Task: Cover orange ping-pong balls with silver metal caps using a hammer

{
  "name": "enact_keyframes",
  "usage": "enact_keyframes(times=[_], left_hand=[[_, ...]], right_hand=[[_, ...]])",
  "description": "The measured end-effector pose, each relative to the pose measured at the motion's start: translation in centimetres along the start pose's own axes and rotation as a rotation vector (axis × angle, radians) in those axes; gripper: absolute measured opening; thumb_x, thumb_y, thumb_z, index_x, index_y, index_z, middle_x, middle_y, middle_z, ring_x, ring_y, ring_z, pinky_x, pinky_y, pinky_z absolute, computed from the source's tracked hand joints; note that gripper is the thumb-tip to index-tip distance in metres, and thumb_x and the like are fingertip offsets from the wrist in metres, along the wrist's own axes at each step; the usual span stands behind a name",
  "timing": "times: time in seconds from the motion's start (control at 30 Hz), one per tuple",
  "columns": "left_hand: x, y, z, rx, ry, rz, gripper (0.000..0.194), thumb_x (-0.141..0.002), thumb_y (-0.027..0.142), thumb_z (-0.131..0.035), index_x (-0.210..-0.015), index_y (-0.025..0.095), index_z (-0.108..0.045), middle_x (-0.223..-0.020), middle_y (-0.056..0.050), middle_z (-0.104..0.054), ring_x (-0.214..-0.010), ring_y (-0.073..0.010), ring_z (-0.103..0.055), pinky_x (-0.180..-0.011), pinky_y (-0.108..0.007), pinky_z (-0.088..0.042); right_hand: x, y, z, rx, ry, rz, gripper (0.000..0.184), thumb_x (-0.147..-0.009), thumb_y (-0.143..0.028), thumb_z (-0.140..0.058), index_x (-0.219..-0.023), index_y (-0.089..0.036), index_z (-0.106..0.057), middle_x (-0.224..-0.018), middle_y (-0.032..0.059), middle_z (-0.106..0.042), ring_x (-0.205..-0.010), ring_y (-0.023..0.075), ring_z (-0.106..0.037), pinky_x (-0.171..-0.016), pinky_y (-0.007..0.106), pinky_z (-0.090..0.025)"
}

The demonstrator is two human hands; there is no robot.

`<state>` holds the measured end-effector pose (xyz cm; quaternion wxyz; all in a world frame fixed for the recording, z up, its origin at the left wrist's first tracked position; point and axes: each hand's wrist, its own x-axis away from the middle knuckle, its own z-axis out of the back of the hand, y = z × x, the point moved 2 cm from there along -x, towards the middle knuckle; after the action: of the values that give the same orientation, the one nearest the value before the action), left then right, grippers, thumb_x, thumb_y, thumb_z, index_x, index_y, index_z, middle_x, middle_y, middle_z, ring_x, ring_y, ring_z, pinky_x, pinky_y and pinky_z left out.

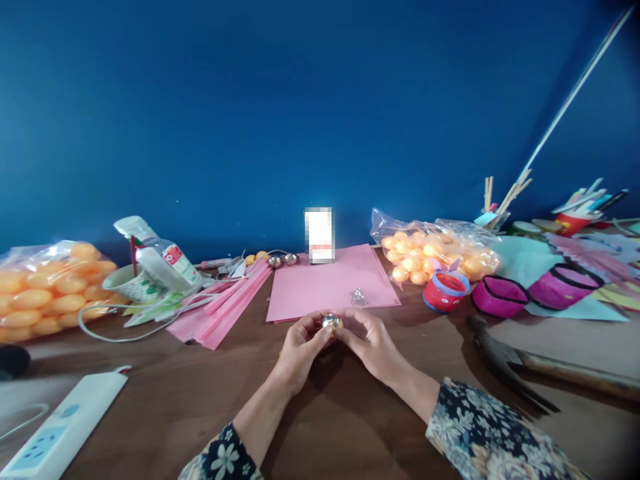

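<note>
A small shiny silver-gold ball (332, 322), like a metal bell, is held between both hands above the brown table (350, 427). My left hand (303, 347) is closed on its left side, thumb at the front. From the right, my right hand (369, 341) grips it too, its thumb meeting the ball's lower front. The far fingers are partly hidden behind the ball. Just beyond the hands lie pink paper sheets (310, 287), with a small pile of silvery metal bits (357, 297) on them. Two similar shiny balls (283, 260) rest at the paper's far left corner.
Pink paper strips (220, 307) and a bag of orange balls (50, 287) lie left, near a power strip (65, 427). To the right are another bag of orange balls (425, 253), a red cup-shaped piece (445, 292), purple fabric rings (500, 297) and a claw hammer (550, 367).
</note>
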<state>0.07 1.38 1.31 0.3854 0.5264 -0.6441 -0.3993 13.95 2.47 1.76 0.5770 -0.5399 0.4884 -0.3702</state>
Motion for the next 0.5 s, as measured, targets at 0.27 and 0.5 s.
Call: enact_keyframes(times=[0.27,0.5], left_hand=[[-0.03,-0.11,0.11,-0.039,0.051,0.012,0.037,-0.068,0.026,-0.071,-0.101,0.013,-0.061,-0.098,-0.011,-0.067,-0.086,-0.0184,-0.063,-0.080,-0.030,-0.049],[-0.04,-0.02,-0.07,-0.063,0.101,-0.018,0.034,-0.063,0.026,-0.074,-0.094,0.014,-0.063,-0.090,-0.008,-0.068,-0.083,-0.0173,-0.063,-0.077,-0.028,-0.049]], right_hand=[[-0.24,0.09,0.08,-0.031,-0.021,-0.031,0.033,-0.071,-0.034,-0.069,-0.097,-0.017,-0.060,-0.094,0.0059,-0.068,-0.087,0.0193,-0.064,-0.082,0.033,-0.052],[-0.04,0.34,0.05,0.025,-0.036,0.012,0.031,-0.075,-0.033,-0.064,-0.103,-0.018,-0.059,-0.095,0.0051,-0.068,-0.088,0.0185,-0.064,-0.082,0.033,-0.053]])
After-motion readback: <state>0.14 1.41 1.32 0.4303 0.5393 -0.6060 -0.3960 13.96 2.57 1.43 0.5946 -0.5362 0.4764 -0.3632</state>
